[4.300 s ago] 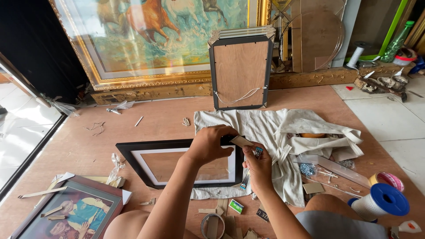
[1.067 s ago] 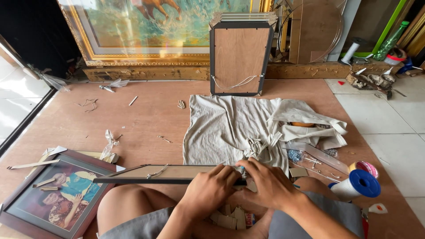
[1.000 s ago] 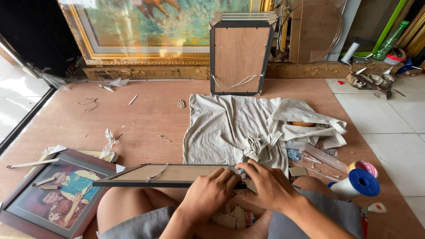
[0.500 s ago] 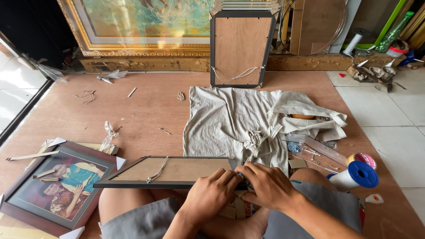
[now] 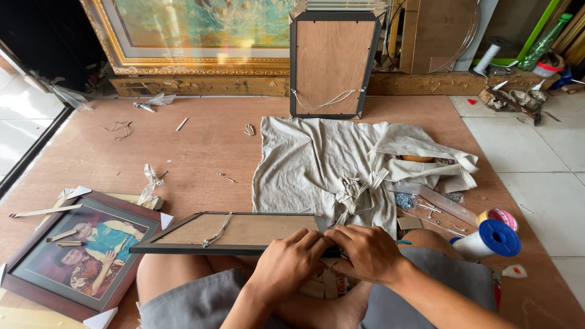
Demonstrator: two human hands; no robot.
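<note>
Few packages, no signs or screens.
Clear plastic packet (image 5: 439, 201) of small hardware lying right of the grey cloth (image 5: 317, 164); small printed carton (image 5: 332, 285), partly hidden, under the hands by the knees.

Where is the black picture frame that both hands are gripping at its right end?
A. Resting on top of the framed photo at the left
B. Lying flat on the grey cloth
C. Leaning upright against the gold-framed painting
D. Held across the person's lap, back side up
D: the left hand and right hand grip the black picture frame over the person's knees, its brown backing and hanging cord facing up.
</note>
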